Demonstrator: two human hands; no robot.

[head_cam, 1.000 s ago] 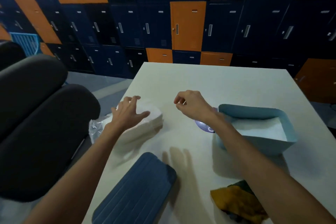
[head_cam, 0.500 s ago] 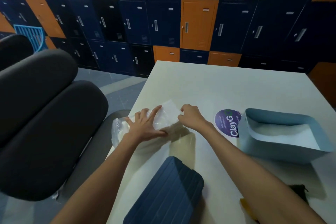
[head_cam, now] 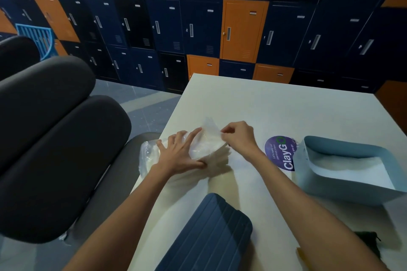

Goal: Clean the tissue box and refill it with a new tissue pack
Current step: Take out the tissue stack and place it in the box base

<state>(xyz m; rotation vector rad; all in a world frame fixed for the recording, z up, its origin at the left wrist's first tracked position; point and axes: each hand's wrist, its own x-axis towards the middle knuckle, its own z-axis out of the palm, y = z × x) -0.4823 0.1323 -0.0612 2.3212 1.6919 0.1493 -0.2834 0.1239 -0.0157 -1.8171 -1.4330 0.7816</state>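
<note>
A tissue pack (head_cam: 204, 149) in clear plastic wrap lies at the left edge of the white table (head_cam: 275, 112). My left hand (head_cam: 180, 154) lies flat on top of it with fingers spread. My right hand (head_cam: 237, 136) pinches the plastic wrap at the pack's right end, and the film is lifted a little. The light-blue tissue box (head_cam: 343, 185) stands open to the right with white tissue in its bottom. Its dark blue ribbed lid (head_cam: 209, 237) lies near the front edge.
A round purple "ClayGO" sticker (head_cam: 280, 154) sits on the table between pack and box. A yellow and dark cloth (head_cam: 365, 246) lies at the front right. A black padded chair (head_cam: 55, 138) stands close on the left. Blue and orange lockers (head_cam: 242, 31) line the wall.
My left hand has come down flat onto the tissue pack. My right hand moved left to the pack and took hold of its wrap, then lifted the film.
</note>
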